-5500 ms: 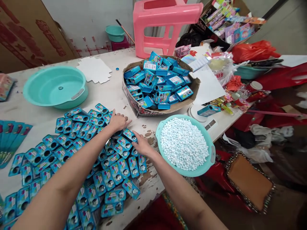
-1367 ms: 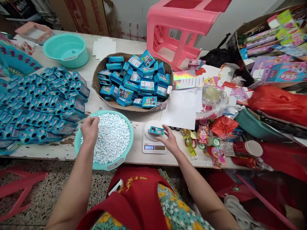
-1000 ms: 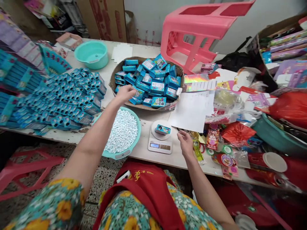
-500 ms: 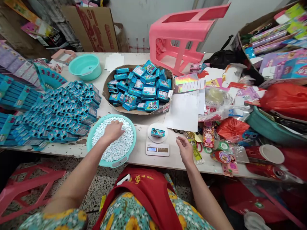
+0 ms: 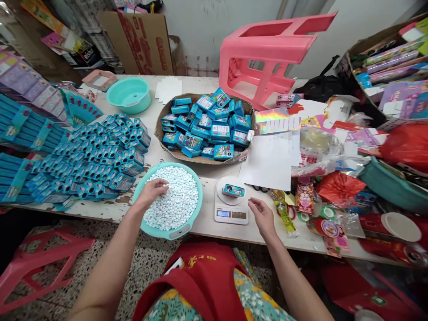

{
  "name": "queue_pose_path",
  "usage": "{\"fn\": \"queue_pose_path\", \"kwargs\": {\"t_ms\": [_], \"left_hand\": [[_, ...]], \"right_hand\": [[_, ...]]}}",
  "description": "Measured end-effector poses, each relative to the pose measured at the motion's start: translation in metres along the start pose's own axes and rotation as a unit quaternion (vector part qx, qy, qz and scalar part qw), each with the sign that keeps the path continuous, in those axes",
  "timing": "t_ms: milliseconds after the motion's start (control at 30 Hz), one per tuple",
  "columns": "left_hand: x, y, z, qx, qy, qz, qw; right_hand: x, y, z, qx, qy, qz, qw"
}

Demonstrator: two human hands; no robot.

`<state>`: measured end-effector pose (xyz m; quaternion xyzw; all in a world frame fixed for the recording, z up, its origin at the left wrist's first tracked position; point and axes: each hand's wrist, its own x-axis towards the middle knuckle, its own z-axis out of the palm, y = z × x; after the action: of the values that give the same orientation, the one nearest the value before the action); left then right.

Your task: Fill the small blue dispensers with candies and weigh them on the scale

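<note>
My left hand (image 5: 154, 192) is over the left part of a mint-green basin (image 5: 196, 213) filled with small white pieces (image 5: 175, 200). Its fingers are pressed together, and what they hold, if anything, is too small to name. A small blue box (image 5: 233, 190) lies on the round plate of a white digital scale (image 5: 231, 214), whose display is lit. Just right of the scale is my right hand (image 5: 262, 215), its fingers partly curled and slightly apart, holding nothing.
Behind the scale, a cardboard tray (image 5: 200, 159) holds several blue boxes. Stacked blue boxes (image 5: 100, 156) cover the table's left. A pink stool (image 5: 264, 49) stands behind; packets and a red bag (image 5: 339, 188) clutter the right.
My left hand has drawn back toward the basin's left side, its fingers lifted off the white pieces. The whole view has shifted, so the table things appear further right.
</note>
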<state>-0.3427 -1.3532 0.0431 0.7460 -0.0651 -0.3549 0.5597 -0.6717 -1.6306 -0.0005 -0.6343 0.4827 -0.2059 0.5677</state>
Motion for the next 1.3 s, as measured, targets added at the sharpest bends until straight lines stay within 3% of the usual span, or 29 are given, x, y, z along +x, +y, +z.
{"fn": "queue_pose_path", "kwargs": {"t_ms": [100, 200, 300, 400, 467, 533, 600, 667, 800, 900, 967, 1067, 1167, 1300], "left_hand": [[0.001, 0.001, -0.010, -0.223, -0.026, -0.068, 0.972], [0.006, 0.009, 0.006, -0.245, -0.069, -0.096, 0.962], [0.010, 0.025, 0.051, -0.102, -0.134, -0.072, 0.983], [0.011, 0.046, 0.115, 0.033, -0.250, 0.000, 0.968], [0.014, 0.058, 0.160, 0.142, -0.295, 0.068, 0.942], [0.019, 0.065, 0.198, 0.276, -0.292, 0.155, 0.902], [0.024, 0.065, 0.224, 0.363, -0.280, 0.225, 0.859], [0.028, 0.062, 0.238, 0.410, -0.279, 0.275, 0.824], [0.027, 0.055, 0.245, 0.479, -0.280, 0.354, 0.753], [0.025, 0.056, 0.248, 0.476, -0.289, 0.371, 0.743], [0.026, 0.058, 0.248, 0.451, -0.286, 0.370, 0.760], [0.032, 0.063, 0.241, 0.400, -0.226, 0.359, 0.812], [0.041, 0.068, 0.222, 0.366, -0.170, 0.322, 0.856], [0.049, 0.069, 0.196, 0.363, -0.140, 0.237, 0.890]], "right_hand": [[-0.007, 0.005, 0.000, 0.012, 0.018, 0.013, 1.000], [-0.013, 0.010, -0.002, 0.016, 0.031, 0.021, 0.999], [-0.015, 0.013, -0.005, 0.018, 0.044, 0.022, 0.999], [-0.015, 0.015, -0.007, 0.025, 0.058, 0.020, 0.998], [-0.016, 0.015, -0.010, 0.030, 0.067, 0.018, 0.997], [-0.016, 0.017, -0.013, 0.033, 0.075, 0.018, 0.997], [-0.017, 0.021, -0.017, 0.033, 0.081, 0.019, 0.996], [-0.017, 0.029, -0.021, 0.026, 0.087, 0.023, 0.996], [-0.012, 0.060, -0.023, -0.016, 0.114, 0.036, 0.993], [-0.003, 0.081, -0.028, -0.070, 0.162, 0.035, 0.984], [0.005, 0.088, -0.037, -0.109, 0.188, 0.021, 0.976], [0.018, 0.088, -0.057, -0.176, 0.201, -0.026, 0.963], [0.032, 0.084, -0.077, -0.245, 0.201, -0.073, 0.946], [0.041, 0.086, -0.097, -0.325, 0.199, -0.110, 0.918]]}}
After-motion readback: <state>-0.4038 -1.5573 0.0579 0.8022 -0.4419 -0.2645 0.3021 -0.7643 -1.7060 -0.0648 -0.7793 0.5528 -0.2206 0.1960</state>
